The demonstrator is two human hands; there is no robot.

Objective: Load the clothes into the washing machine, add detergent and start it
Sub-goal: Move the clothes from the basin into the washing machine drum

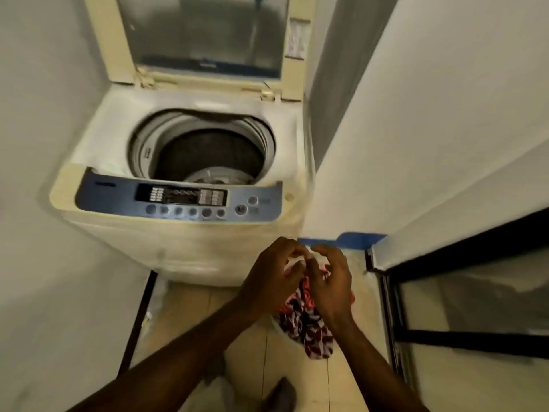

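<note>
The washing machine [184, 162] fills the far middle of the view, wedged between a left wall and a right wall, with its lid [205, 40] tipped up and back so the drum [205, 153] lies open. The drum looks nearly empty; only something pale shows at its bottom, too blurred to name. Along the machine's near edge runs the blue control panel [178, 200] with its row of round buttons.

Judging from this, the loading step is in hand: a patterned red, white and dark garment [306, 325] hangs near the floor, right of centre and in front of the machine, not yet over the drum. The next move calls for lifting it up and far, over the control panel, and dropping it into the opening. No detergent is visible.

The left hand [270, 278] and right hand [329, 281] meet at the top of the garment, fingers curled and partly closed, pinching its upper edge between them. The cloth trails down below both wrists, above the tiled floor [246, 352].
</note>
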